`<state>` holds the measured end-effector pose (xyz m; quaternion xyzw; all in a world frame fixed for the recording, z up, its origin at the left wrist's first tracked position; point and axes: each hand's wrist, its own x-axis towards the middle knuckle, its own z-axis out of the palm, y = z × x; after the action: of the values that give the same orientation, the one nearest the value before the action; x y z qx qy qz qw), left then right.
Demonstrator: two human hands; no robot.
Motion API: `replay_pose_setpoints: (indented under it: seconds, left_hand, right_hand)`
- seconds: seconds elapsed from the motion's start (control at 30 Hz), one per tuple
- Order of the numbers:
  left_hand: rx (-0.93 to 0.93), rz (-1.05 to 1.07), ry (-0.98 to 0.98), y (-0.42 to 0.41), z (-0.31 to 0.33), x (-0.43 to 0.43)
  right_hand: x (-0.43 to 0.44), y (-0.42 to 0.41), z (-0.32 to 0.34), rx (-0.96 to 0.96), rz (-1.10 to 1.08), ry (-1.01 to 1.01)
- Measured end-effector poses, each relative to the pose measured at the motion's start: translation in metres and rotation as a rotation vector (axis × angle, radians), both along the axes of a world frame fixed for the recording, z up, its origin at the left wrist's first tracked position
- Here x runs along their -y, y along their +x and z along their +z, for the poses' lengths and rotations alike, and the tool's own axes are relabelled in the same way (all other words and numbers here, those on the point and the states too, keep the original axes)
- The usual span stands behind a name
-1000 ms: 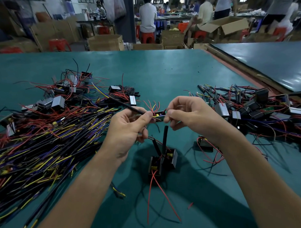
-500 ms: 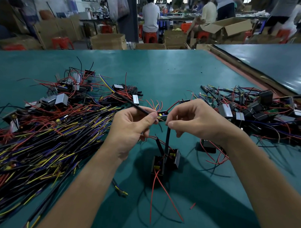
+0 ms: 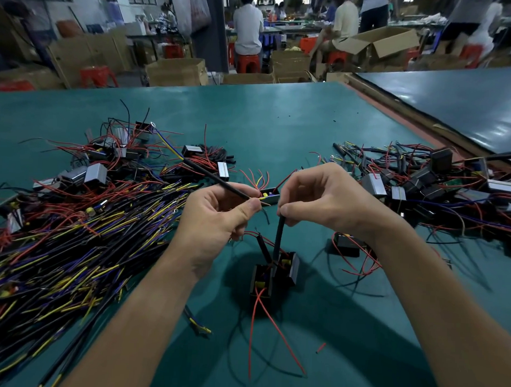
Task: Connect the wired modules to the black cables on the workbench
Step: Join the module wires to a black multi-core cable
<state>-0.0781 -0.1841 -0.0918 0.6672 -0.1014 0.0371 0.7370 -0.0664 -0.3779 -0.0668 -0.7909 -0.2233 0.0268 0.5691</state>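
I logged the module (image 3: 269, 193) between the two sets of fingertips, above mid-workbench (image 3: 279, 127), with red and yellow leads fanning up. The left hand (image 3: 215, 218) pinched a black cable (image 3: 214, 177) between thumb and forefinger, tip at the module. The right hand (image 3: 320, 198), fingers curled, pinched a second black cable (image 3: 279, 237) rising from two modules (image 3: 274, 270) below. The cable heap (image 3: 73, 245) lay left, the module heap (image 3: 437, 188) right. Casing print was too small to read.
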Motion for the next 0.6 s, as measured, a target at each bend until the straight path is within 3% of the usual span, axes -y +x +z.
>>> replay_pose_setpoints:
  seconds: [0.37, 0.6]
  left_hand:
    - [0.025, 0.017, 0.037, -0.0011, -0.0002, 0.0003]
    - [0.029, -0.015, 0.174, 0.0009, -0.0011, -0.003]
  right_hand:
    - [-0.009, 0.0001, -0.0045, 0.057, -0.021, 0.047]
    - [-0.0104, 0.0006, -0.0062, 0.102, -0.06, 0.023]
